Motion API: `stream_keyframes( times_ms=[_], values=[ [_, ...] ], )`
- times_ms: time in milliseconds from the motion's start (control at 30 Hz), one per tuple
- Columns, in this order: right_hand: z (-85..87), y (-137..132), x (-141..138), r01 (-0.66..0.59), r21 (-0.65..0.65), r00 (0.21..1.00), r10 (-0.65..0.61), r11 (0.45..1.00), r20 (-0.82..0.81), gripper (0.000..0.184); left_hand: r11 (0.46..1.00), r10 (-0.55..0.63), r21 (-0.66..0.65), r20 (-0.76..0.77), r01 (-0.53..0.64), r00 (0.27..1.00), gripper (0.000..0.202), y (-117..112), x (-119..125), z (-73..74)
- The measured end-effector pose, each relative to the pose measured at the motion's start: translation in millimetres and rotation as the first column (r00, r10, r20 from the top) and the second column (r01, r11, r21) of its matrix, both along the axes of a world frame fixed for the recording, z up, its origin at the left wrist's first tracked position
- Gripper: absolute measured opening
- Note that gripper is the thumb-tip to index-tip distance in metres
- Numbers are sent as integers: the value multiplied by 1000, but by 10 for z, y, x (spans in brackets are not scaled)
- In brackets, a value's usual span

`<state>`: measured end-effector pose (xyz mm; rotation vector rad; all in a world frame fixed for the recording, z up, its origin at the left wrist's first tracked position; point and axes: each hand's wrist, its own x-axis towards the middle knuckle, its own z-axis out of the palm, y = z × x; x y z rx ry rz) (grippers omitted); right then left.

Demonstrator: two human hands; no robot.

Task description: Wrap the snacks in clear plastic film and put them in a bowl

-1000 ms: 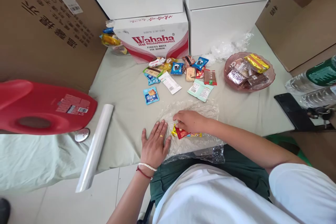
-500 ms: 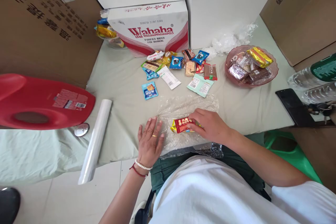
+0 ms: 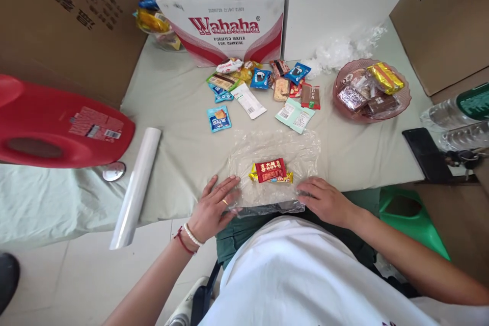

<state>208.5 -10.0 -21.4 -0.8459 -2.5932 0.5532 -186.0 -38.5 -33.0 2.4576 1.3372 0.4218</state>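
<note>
A red and yellow snack packet [image 3: 271, 171] lies in the middle of a clear plastic wrap sheet [image 3: 301, 150] spread on the pale green cloth. My left hand [image 3: 214, 207] rests on the sheet's near left corner, fingers apart and curled over the plastic. At the near right corner my right hand [image 3: 324, 198] lies with its fingers on the sheet's edge. Neither hand touches the packet.
A roll of clear wrap [image 3: 136, 186] lies left, by a red plastic jug [image 3: 57, 127]. Several snack packets [image 3: 263, 89] sit before a Wahaha carton [image 3: 225, 20]. A pink bowl [image 3: 401, 107] of snacks, a phone [image 3: 420, 155] and water bottles [image 3: 458, 112] are right. A green stool [image 3: 412, 219] is below.
My right hand let go of the snack packet and drew back to the sheet's near right corner. My left hand slid back to the near left corner. The packet stays on the sheet.
</note>
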Motion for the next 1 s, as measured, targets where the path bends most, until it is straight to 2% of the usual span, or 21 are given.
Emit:
stream_keyframes(
  times_ms=[67, 133, 233, 300, 400, 467, 533, 600, 700, 800, 900, 933, 1000],
  values=[
    [90, 91, -26, 19, -89, 995, -28, 996, -98, 25, 999, 39, -11, 96, -38, 995, 24, 55, 13, 32],
    [220, 208, -49, 43, -200, 982, -78, 979, -173, 25, 995, 96, -42, 204, -89, 974, 22, 148, 32, 92],
    [368, 392, -88, 103, -325, 964, -175, 940, -199, 23, 971, 238, -92, 301, -220, 923, 23, 346, 80, 168],
    [384, 500, -105, 193, -386, 948, -273, 902, -163, 23, 943, 333, -94, 307, -319, 892, 24, 488, 131, 173],
    [319, 632, -91, 344, -461, 916, -401, 818, -30, 30, 886, 461, -65, 240, -460, 854, 28, 639, 228, 100],
    [300, 715, -64, 435, -430, 894, -437, 791, 100, 33, 828, 557, -34, 163, -560, 814, 25, 674, 292, 23],
    [355, 818, -64, 506, -306, 862, -468, 806, 193, 31, 772, 631, 12, 113, -636, 768, 20, 669, 342, -45],
    [477, 958, -136, 520, -160, 849, -486, 839, 208, 31, 739, 663, 49, 118, -672, 739, 28, 654, 376, -87],
    [653, 1235, -421, 409, -44, 898, -393, 912, 195, 35, 716, 683, 60, 143, -695, 716, 40, 664, 411, -92],
    [659, 1523, -841, 294, -60, 918, -264, 954, 297, 51, 698, 711, 34, 85, -715, 698, 47, 717, 455, -55],
    [546, 1722, -1211, 281, -110, 874, -207, 953, 440, 68, 685, 728, -1, 19, -728, 685, 44, 766, 498, -25],
    [521, 1758, -1295, 290, -128, 856, -197, 949, 478, 64, 682, 731, -8, 10, -731, 682, 41, 776, 507, -23],
    [529, 1781, -1396, 311, -187, 836, -175, 932, 520, 45, 672, 740, -11, 8, -740, 672, 33, 783, 517, -30]
  ],
)
